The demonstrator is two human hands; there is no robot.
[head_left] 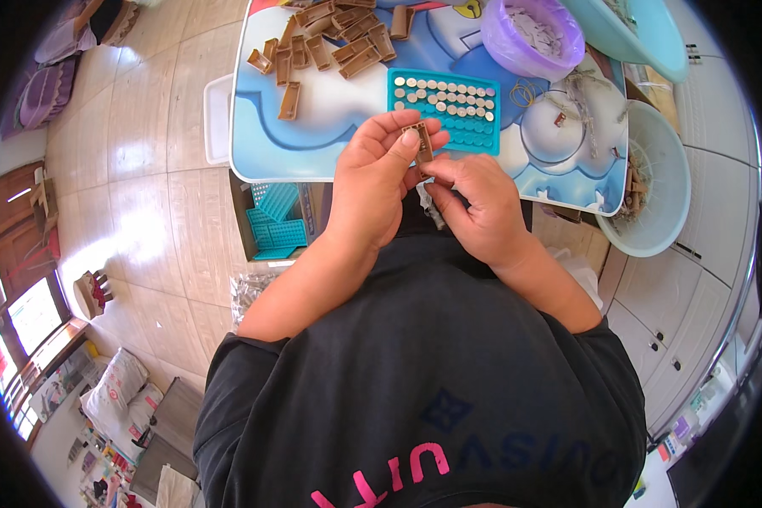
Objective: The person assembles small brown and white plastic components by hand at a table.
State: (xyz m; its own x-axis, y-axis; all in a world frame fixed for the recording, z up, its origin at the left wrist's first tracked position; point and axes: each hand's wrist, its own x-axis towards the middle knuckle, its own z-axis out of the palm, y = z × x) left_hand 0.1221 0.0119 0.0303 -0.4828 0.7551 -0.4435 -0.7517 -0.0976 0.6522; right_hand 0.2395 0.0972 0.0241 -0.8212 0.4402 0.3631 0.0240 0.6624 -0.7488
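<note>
My left hand (371,173) is closed round a small brown plastic casing (423,146), the thumb pressed on its upper end. My right hand (481,201) pinches at the casing's lower end; what lies between its fingertips is too small to tell. A crumpled greyish strip (432,206) hangs below, beside the right thumb. Just beyond both hands lies a teal moulded tray (466,135), with rows of round silvery discs (444,91) in its far part. Several similar brown casings (320,52) are heaped at the table's far left, one (289,102) lying nearer.
A purple-lined tub (493,34) and a pale blue basin (665,38) stand at the far right. Rubber bands (527,91) lie near the tray. Right of the table (262,157) is another basin (673,203). An open box (247,220) of teal trays (275,229) sits below left.
</note>
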